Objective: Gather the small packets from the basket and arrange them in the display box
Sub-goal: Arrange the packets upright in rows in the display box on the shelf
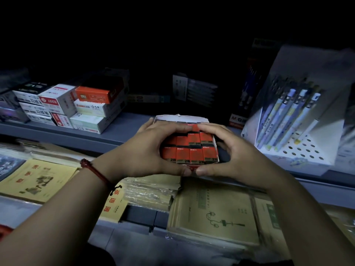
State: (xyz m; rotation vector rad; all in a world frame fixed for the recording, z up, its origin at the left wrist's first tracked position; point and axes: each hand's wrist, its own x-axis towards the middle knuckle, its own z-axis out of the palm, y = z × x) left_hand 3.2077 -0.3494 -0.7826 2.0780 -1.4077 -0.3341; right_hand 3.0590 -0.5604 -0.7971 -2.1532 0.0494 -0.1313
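Left grip [142, 152] and right grip [238, 156] are both clamped around a white cardboard display box [180, 118], one on each side wall. The index fingers [178, 127] curl over the top and almost meet at the middle. The thumbs [178, 170] run along the near bottom edge, tip to tip. A red cord bracelet [94, 169] circles the left wrist.

Small red packets [192, 152] marked 2B fill the box in tight rows of four, with dark bands between the rows. The front row sits flush with the box's right wall. The box's white back flap stands up behind the fingers.

The box is at the front lip of a grey metal shelf [123, 129]; whether it rests there or is lifted cannot be told. To its left a bare strip of shelf runs to the stacked stationery cartons [90, 110], which sit well apart from the left grip. To its right the gap is narrower: a white perforated pen stand [307, 150] with slanted pale-blue pens is near the right grip's knuckles. Behind the box the shelf goes dark.

Below the front lip, yellow-green exercise books [213, 214] in plastic wrap lie side by side on a lower shelf [107, 239], under both forearms.
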